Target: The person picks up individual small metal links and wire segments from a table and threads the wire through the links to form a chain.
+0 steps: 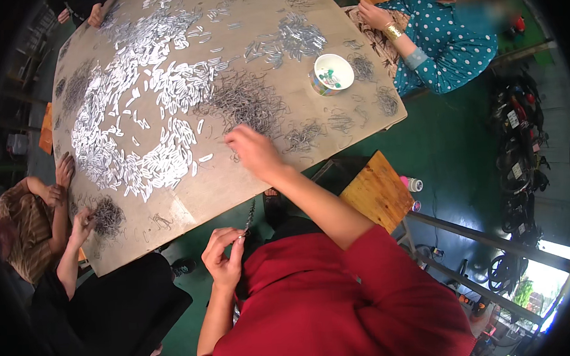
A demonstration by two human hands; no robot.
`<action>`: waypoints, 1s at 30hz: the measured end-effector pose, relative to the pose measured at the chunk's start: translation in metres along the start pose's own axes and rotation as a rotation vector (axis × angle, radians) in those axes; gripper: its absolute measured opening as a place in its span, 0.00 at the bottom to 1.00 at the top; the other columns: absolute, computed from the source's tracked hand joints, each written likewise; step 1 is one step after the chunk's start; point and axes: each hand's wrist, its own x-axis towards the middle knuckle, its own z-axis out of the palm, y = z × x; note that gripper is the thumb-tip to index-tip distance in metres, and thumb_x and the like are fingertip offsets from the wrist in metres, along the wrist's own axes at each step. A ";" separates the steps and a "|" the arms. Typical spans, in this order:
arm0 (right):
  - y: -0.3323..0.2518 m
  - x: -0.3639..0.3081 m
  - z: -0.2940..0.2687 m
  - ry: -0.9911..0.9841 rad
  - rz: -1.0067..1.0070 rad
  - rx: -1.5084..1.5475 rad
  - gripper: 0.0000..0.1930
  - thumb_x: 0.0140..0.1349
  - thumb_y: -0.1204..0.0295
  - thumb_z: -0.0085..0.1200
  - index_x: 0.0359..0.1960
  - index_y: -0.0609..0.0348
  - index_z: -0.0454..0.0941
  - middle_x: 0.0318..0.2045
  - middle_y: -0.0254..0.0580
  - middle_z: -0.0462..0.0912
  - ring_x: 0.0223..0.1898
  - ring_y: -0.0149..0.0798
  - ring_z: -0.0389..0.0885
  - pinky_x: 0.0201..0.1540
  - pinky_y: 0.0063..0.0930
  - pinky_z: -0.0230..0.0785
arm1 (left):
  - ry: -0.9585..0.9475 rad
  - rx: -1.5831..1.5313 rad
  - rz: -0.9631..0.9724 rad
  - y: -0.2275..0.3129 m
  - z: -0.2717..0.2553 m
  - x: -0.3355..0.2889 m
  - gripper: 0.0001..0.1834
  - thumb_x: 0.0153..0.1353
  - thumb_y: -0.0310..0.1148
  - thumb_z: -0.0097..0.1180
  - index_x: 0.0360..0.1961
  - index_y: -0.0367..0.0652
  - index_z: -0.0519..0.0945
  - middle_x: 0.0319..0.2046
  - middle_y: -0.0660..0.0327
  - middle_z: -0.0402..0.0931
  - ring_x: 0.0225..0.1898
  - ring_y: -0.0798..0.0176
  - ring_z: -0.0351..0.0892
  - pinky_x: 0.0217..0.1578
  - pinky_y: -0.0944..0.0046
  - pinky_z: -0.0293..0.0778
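Strand (251, 214) pinched in our left hand (223, 256) wants steadying, and our right hand (254, 152), its blurred grip unclear, should pick singly from the dark wire pile (247, 104)

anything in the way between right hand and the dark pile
Nothing visible: the right hand is at the near edge of the dark pile. The white pieces lie to the left, the cup to the right.
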 end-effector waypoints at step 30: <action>-0.260 0.053 -0.094 -1.085 -0.119 2.253 0.11 0.58 0.67 0.55 0.42 0.53 0.76 0.33 0.31 0.78 0.32 0.25 0.74 0.31 0.19 0.65 | 0.055 0.049 0.011 0.006 0.009 0.014 0.09 0.44 0.14 0.57 0.28 0.35 0.77 0.28 0.56 0.77 0.29 0.60 0.76 0.31 0.67 0.70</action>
